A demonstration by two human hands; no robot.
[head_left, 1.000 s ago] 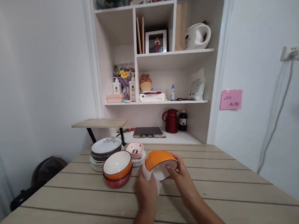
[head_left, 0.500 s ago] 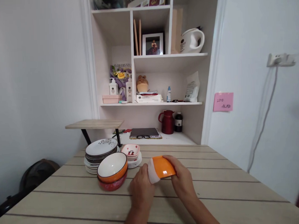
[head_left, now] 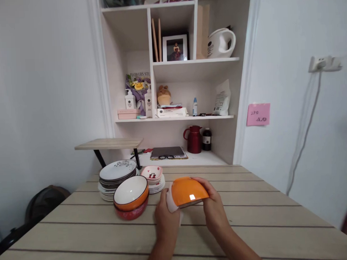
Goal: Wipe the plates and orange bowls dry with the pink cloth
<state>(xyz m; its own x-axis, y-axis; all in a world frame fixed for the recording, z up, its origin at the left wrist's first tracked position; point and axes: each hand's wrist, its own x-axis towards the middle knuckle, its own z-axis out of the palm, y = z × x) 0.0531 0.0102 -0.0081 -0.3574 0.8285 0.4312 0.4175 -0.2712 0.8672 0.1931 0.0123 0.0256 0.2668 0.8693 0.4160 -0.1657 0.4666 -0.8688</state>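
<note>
An orange bowl [head_left: 189, 191] is held tilted above the table, its glossy outside facing up and its rim turned down. My right hand [head_left: 214, 204] grips the bowl at its right side, fingers behind it. At the left side, my left hand [head_left: 167, 215] is closed on a white cloth [head_left: 171, 200], which is wrapped over the bowl's left edge. Left of my hands, another orange bowl [head_left: 131, 192] with a white inside sits in a red bowl [head_left: 132, 213].
Behind the stacked bowls are a pile of plates [head_left: 118, 170] and small strawberry-patterned dishes [head_left: 151, 172]. A low wooden stand [head_left: 109, 143] is at the back left. The shelf unit behind holds a red jug [head_left: 194, 140], a dark bottle [head_left: 207, 139] and a laptop [head_left: 167, 153].
The cloth has slid left toward the bowl's edge, so more of the orange outside shows. Both hands have shifted slightly, and the view has tilted a little.
</note>
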